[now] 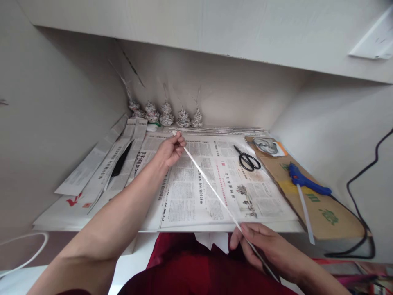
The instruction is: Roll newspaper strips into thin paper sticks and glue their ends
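Observation:
A long, thin white rolled paper stick (211, 188) runs slantwise over the newspaper, from the far middle down to the near right. My left hand (172, 149) is closed around its far end, and a short tip pokes out beyond the fingers. Near the table's front edge, my right hand (258, 243) has its thumb and fingers closed on the stick's lower part. The stick's near end passes under that hand toward my red clothing. Beneath the stick lies an open newspaper sheet (190, 205).
Several woven paper gourd shapes (166, 114) line the back wall, with thin paper sticks (221, 131) beside them. Newspaper strips and a black-handled knife (123, 159) lie left. Black scissors (250, 161) lie right, near a blue glue gun (307, 180) on cardboard (334, 221). A shelf panel (196, 28) overhangs.

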Demonstrator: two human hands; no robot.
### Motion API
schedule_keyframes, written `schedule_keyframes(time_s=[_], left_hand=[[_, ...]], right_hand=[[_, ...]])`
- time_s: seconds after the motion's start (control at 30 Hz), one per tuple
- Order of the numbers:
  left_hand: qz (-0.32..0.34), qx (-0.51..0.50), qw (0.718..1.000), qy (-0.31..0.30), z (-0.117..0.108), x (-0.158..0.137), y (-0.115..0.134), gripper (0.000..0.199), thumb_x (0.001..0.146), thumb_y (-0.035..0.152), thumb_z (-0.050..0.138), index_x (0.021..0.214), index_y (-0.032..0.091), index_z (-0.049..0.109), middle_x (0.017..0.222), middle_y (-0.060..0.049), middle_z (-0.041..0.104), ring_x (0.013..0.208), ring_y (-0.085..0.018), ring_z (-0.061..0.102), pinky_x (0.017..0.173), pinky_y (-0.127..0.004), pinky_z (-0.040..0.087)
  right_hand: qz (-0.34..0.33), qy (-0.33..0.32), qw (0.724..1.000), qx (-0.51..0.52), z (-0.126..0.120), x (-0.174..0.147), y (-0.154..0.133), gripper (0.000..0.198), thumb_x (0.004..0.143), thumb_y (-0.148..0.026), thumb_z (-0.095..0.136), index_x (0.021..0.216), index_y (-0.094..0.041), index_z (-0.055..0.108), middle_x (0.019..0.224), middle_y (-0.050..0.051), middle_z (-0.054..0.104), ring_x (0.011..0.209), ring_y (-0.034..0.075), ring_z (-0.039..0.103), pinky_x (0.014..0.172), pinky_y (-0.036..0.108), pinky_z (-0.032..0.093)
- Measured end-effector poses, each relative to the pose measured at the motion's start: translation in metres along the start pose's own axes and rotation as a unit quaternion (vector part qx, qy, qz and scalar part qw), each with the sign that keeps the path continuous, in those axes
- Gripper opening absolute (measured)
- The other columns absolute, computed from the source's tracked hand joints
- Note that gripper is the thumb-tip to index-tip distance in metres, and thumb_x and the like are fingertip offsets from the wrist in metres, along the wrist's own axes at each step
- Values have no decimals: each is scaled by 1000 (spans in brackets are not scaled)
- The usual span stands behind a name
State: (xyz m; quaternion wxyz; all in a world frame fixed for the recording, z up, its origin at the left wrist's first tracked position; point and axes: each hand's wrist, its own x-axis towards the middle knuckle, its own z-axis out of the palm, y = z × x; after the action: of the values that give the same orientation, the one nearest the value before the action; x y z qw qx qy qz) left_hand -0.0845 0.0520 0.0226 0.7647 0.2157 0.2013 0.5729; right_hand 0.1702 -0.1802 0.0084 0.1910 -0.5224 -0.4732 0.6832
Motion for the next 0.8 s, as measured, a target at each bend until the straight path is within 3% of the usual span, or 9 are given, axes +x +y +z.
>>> schedule_keyframes(time_s=[0.13,0.3,0.37,0.47,0.53,0.8], left_hand=[[4,11,1000,6,2,0,-5,19,87,11,46,69,14,47,57,2,44,46,-6,47,33,-11,28],[-26,33,999,0,4,-3,-17,17,86,12,48,70,13,47,58,0,46,47,-7,49,34,-11,30],[-29,45,999,9,4,-3,-19,18,87,13,47,69,13,47,57,0,46,47,-7,49,34,-11,30],[-21,55,998,27,4,-1,-19,18,87,13,49,68,13,48,56,0,46,46,-7,49,33,-11,30],[-15,59,998,36,3,0,-19,18,86,13,50,69,13,49,56,0,47,46,-7,50,33,-11,30],[-12,73,996,46,6,-2,-23,18,87,12,48,69,13,49,56,-1,48,46,-8,50,34,-12,30]], right_hand=[[-40,71,993,-86,-8,9,-25,49,89,-56,35,109,-16,55,65,2,59,55,12,55,52,25,45],[-115,114,960,-230,-5,55,-59,38,89,-50,40,85,-17,57,66,2,60,56,12,56,54,25,43],[-156,170,916,-329,-1,73,-65,34,90,-46,40,76,-18,55,63,1,59,55,11,54,53,25,39],[-213,241,825,-464,4,89,-67,31,91,-38,39,70,-19,52,61,0,56,54,12,49,53,26,31],[-231,262,789,-506,6,93,-66,29,92,-33,37,70,-19,51,60,0,55,55,12,48,54,27,29],[-221,276,787,-506,7,98,-68,32,93,-33,33,73,-20,54,61,0,56,55,13,49,53,27,30]])
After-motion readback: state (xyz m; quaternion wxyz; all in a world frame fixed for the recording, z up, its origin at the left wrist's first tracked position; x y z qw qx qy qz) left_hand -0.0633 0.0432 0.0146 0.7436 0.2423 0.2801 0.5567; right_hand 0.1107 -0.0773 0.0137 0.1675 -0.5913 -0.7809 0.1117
